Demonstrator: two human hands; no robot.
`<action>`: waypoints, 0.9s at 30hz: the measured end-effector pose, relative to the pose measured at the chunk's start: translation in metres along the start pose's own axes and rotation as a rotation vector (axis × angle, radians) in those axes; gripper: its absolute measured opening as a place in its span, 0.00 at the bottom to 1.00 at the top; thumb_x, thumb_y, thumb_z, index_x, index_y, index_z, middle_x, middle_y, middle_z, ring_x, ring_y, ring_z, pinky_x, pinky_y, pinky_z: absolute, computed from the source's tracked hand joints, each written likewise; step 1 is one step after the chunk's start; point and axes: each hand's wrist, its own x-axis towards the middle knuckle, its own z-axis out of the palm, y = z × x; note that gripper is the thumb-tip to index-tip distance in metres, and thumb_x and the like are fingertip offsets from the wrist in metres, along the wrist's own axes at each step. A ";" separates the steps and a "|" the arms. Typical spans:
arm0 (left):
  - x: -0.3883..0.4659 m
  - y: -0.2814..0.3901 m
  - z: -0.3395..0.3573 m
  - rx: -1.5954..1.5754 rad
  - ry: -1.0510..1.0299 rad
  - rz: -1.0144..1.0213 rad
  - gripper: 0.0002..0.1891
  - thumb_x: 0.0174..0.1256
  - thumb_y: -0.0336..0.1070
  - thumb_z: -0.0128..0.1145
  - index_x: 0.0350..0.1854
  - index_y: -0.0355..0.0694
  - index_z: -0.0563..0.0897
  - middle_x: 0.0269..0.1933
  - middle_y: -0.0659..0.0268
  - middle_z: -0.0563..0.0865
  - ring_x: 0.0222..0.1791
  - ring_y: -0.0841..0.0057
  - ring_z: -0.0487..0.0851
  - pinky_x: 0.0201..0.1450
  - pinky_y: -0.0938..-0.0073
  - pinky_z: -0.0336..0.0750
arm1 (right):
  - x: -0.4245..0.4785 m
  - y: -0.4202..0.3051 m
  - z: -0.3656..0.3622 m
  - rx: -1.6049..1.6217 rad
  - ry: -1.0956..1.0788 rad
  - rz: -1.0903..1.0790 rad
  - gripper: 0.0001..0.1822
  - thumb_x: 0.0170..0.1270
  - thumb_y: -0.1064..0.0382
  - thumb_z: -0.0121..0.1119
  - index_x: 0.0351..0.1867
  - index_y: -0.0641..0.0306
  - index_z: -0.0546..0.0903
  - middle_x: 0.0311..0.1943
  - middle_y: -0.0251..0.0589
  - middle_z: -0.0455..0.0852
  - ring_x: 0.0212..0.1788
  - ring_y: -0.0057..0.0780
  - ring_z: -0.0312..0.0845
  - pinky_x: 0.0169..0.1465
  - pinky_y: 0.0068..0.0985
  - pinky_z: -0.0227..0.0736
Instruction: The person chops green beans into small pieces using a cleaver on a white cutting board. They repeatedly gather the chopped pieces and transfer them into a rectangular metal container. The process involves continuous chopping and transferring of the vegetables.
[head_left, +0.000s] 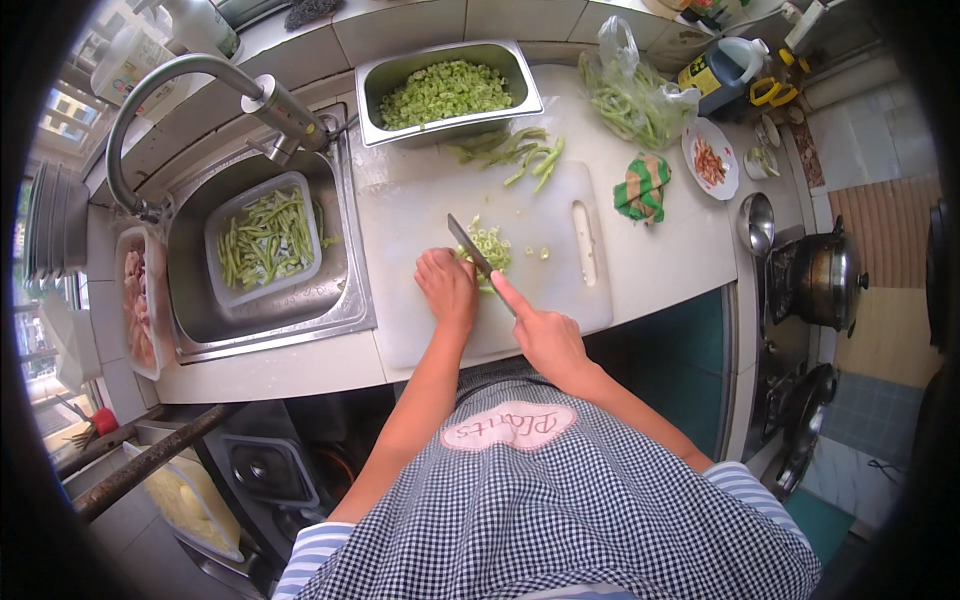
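My right hand (551, 341) grips a kitchen knife (480, 259), its index finger stretched along the top of the blade. Left of the blade, my left hand (448, 289) presses down with curled fingers on green beans, mostly hidden under it. Small cut bean slices (491, 244) lie around the blade on a white plastic cutting board (420, 217), and a few lie apart to the right. Whole green beans (544, 161) rest at the board's far edge. Behind them stands a steel pan (450, 127) heaped with chopped beans.
At left, a steel sink (341, 296) holds a plastic tub (315, 225) of beans under a faucet (281, 112). At right are a bag of beans (637, 97), a striped cloth (643, 187), a plate of sliced food (731, 180), a ladle (756, 217) and a lidded pot (825, 281).
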 end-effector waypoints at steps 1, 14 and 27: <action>0.000 0.001 0.000 0.004 -0.015 -0.006 0.11 0.52 0.32 0.53 0.36 0.37 0.68 0.37 0.59 0.73 0.41 0.62 0.69 0.45 0.63 0.62 | 0.003 -0.001 0.002 -0.035 -0.017 0.016 0.39 0.54 0.71 0.50 0.68 0.35 0.55 0.16 0.50 0.76 0.22 0.49 0.75 0.30 0.42 0.70; 0.004 0.003 -0.005 0.002 -0.005 0.025 0.10 0.51 0.32 0.53 0.35 0.39 0.68 0.37 0.59 0.73 0.40 0.62 0.70 0.44 0.62 0.63 | 0.017 0.003 0.017 -0.133 -0.029 0.011 0.40 0.53 0.71 0.50 0.69 0.35 0.54 0.15 0.49 0.76 0.19 0.49 0.75 0.27 0.41 0.71; 0.003 -0.003 0.003 0.021 0.018 0.023 0.10 0.51 0.31 0.53 0.34 0.38 0.69 0.36 0.59 0.73 0.40 0.62 0.70 0.44 0.63 0.63 | 0.024 0.010 0.025 -0.101 -0.009 0.024 0.40 0.55 0.71 0.50 0.69 0.35 0.53 0.16 0.50 0.77 0.21 0.48 0.76 0.28 0.40 0.71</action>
